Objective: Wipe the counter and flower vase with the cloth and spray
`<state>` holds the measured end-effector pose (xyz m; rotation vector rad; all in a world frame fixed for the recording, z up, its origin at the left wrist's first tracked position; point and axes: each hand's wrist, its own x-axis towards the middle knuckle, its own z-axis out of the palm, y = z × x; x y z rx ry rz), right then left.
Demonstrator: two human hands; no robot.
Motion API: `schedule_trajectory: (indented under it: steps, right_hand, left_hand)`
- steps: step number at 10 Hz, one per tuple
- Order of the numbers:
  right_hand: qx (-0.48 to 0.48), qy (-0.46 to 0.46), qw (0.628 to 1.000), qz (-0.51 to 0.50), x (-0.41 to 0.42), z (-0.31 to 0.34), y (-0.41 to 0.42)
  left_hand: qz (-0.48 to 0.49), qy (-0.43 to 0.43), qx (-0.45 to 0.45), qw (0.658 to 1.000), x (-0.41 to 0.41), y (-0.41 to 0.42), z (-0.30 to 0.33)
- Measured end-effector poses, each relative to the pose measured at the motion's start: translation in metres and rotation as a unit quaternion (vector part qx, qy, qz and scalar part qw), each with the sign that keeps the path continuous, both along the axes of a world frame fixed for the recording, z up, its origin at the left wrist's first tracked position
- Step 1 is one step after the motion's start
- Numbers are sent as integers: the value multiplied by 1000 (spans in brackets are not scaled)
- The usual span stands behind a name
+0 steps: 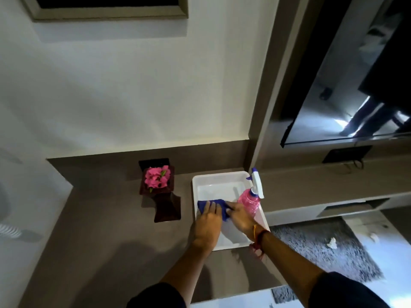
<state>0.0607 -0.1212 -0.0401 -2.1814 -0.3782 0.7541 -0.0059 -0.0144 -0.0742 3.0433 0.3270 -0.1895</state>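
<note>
Both hands down inside the white tray [201, 176] near the right edge of the brown bench [111, 230], on the blue cloth [203, 205]. Left hand [208, 218] flat, fingers spread over the cloth, pressing rather than clenching. Right hand [241, 215] reaching in from the right, fingertips pinching the cloth's near right edge, red thread band [258, 237] around its wrist. Cloth bunched on the tray floor toward the left wall, partly hidden under the fingers. Pink spray bottle [250, 202] with white and blue trigger head standing at the tray's right side, just beside the right hand (inside the rim or on it, cannot tell). Dark red flower vase [165, 203] with pink flowers [156, 176] to the left of the tray, near the bench's back edge, apart from the tray and untouched. Dark screen [355, 70] mounted on the wall above and to the right. Grey rug [322, 247] on the floor beyond the bench's right edge. Dark sleeves at the lower border on both arms.
</note>
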Motion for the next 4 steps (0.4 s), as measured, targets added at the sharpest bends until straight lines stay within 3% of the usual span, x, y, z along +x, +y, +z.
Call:
schedule_trajectory:
  steps: [1, 2, 4]
  right_hand:
    - [-104, 7, 990, 96, -16, -19, -11]
    - [-166, -36, 970, 176, -31, -19, -17]
    - [-95, -218, 956, 170, 13, 95, 14]
  left_hand:
    - [-11, 103, 36, 994, -12, -7, -21]
    - [-51, 98, 24, 994, -25, 1, -11]
    - [-54, -154, -3, 987, -2, 51, 113]
